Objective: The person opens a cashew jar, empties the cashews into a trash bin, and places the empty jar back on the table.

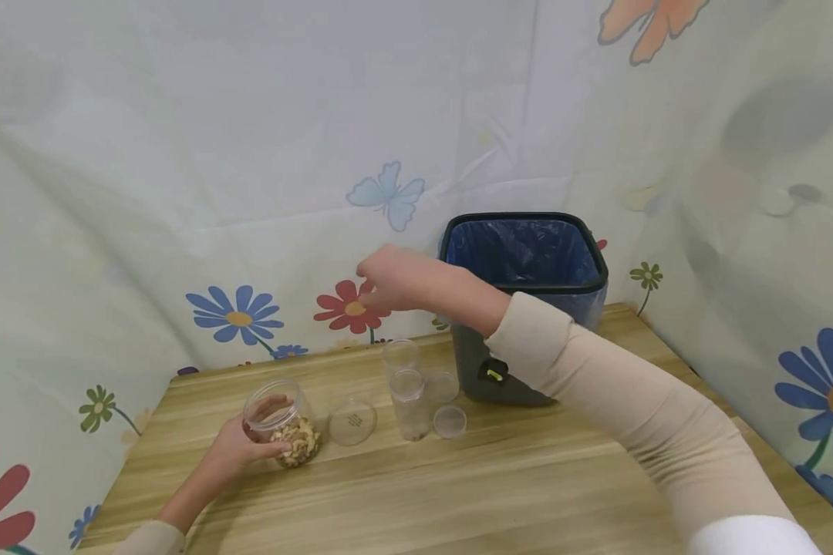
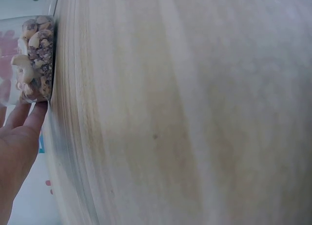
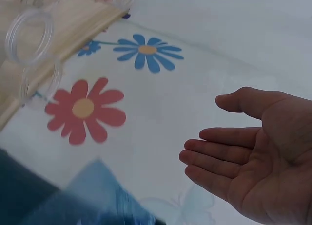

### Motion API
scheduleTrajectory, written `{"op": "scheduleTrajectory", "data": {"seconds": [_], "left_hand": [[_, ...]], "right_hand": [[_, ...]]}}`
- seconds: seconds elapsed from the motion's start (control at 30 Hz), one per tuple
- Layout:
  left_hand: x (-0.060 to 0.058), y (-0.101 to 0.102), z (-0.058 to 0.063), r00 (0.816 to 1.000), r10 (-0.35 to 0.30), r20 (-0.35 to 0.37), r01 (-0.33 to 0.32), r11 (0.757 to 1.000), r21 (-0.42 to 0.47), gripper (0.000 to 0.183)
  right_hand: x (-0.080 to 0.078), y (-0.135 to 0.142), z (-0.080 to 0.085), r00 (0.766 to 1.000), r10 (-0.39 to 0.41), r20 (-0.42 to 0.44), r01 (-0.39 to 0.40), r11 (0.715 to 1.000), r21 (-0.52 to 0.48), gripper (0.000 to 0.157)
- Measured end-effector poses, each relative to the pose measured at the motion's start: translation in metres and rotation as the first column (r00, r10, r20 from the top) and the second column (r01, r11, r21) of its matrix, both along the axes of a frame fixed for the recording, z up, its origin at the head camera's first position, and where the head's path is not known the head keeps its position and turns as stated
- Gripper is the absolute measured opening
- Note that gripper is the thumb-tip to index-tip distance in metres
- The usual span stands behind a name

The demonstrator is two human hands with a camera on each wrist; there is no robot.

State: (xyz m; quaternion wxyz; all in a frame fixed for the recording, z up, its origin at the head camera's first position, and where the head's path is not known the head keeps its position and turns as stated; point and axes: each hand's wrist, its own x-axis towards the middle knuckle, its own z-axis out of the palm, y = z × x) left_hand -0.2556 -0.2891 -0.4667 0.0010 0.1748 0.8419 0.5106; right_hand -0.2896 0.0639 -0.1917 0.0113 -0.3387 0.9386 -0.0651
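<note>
At the left of the table, my left hand [image 1: 239, 445] grips a clear round jar [image 1: 305, 408] with its top open. Mixed nuts [image 1: 298, 443] fill the lower part of it. In the left wrist view, fingertips touch the jar's wall near its base, and pale cashews [image 2: 23, 66] show among darker pieces. My right hand [image 1: 404, 279] is raised in the air in front of the printed backdrop, left of the bin. The right wrist view shows this hand [image 3: 243, 159] with an empty palm, thumb apart and fingers loosely extended.
A dark bin [image 1: 475, 362] with a blue bag liner [image 1: 527, 247] stands at the back right. A large clear lid [image 1: 352, 422] lies beside the jar. Two clear cylinders, one in front [image 1: 411, 408] and one behind [image 1: 400, 354], stand mid-table near a small lid [image 1: 450, 422].
</note>
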Motion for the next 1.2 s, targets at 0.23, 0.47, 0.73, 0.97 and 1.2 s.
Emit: {"op": "scheduleTrajectory", "data": {"seconds": [0.23,0.47,0.73,0.97,1.2], "left_hand": [[-0.002,0.001,-0.001,1.000,-0.008,-0.013,0.008,1.000,-0.005,0.076],[-0.006,-0.003,-0.003,1.000,0.010,-0.010,-0.010,1.000,-0.009,0.075],[-0.007,-0.006,-0.010,1.000,-0.002,0.010,0.002,1.000,-0.002,0.075],[-0.004,-0.007,-0.005,1.000,0.018,0.025,-0.017,0.999,-0.031,0.076],[-0.004,-0.009,-0.003,0.997,0.048,0.052,-0.045,0.998,-0.052,0.077]], "right_hand": [[0.000,0.040,0.021,0.999,-0.041,-0.001,0.041,0.999,0.025,0.046],[-0.002,0.075,0.026,0.997,-0.074,-0.004,0.074,0.997,0.003,0.041],[-0.012,0.127,0.030,0.987,-0.162,-0.001,0.162,0.987,0.020,0.042],[-0.019,0.175,0.038,0.972,-0.231,-0.040,0.232,0.972,0.036,0.039],[-0.023,0.213,0.042,0.953,-0.296,-0.062,0.300,0.951,0.075,0.042]]}}
